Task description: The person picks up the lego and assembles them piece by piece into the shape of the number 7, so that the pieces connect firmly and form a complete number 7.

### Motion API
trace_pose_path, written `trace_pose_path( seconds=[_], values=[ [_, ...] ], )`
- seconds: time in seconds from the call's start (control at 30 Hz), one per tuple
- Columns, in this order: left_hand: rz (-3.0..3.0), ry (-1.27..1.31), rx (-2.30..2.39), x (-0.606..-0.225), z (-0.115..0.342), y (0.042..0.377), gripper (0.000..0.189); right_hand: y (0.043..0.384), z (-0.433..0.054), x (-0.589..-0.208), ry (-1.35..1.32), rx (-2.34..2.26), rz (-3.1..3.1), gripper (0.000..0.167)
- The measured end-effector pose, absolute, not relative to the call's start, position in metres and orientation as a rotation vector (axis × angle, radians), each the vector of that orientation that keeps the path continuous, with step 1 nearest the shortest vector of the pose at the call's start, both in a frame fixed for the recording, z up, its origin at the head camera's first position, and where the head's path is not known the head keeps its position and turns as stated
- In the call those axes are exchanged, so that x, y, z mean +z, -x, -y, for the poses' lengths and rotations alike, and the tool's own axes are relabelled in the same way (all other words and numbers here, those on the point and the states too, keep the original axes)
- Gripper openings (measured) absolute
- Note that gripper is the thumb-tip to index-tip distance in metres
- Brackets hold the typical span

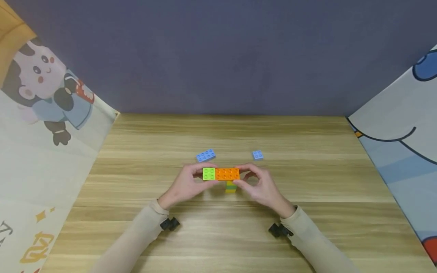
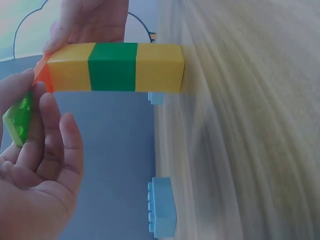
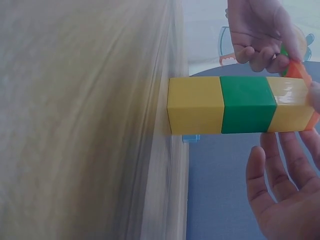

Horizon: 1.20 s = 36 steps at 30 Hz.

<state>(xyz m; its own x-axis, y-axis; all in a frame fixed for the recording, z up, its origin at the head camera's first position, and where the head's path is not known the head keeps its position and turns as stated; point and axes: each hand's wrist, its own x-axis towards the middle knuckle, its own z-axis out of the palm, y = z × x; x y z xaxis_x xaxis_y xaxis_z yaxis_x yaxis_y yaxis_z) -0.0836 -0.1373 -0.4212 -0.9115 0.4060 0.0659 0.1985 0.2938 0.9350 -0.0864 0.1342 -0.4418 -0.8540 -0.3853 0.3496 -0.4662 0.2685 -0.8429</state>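
A tower (image 2: 113, 67) of yellow, green and yellow blocks stands upright on the table. On its top lies a long orange brick (image 1: 227, 174), studs up. Against that brick's left end, in the head view, is a small lime green brick (image 1: 209, 174). My left hand (image 1: 186, 185) pinches the lime green brick between thumb and fingers, the tips reaching the joint with the orange one. The orange brick's right end is held between the thumb and fingers of my right hand (image 1: 260, 185). Both hands are raised above the tabletop, either side of the tower.
Beyond the hands, a long blue brick (image 1: 206, 155) lies at the left and a small blue brick (image 1: 257, 154) at the right of the wooden table (image 1: 218, 235). A dark wall (image 1: 232, 57) rises at the back, with printed panels on both sides.
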Motion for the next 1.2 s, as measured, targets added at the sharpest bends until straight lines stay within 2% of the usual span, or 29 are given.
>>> trace_pose_path(
  seconds=[0.77, 0.97, 1.2],
  values=[
    [-2.273, -0.477, 1.722, -0.42, 0.136, 0.082, 0.045, 0.091, -0.139, -0.443, -0.887, 1.683, 2.427, 0.034],
    [-2.26, -0.475, 1.733, -0.42, 0.136, 0.081, 0.046, 0.106, -0.147, -0.444, -0.82, 1.775, 2.442, 0.026],
    [-2.262, -0.46, 1.728, -0.42, 0.136, 0.081, 0.047, 0.132, -0.139, -0.448, -0.673, 1.581, 2.712, 0.029]
  ],
)
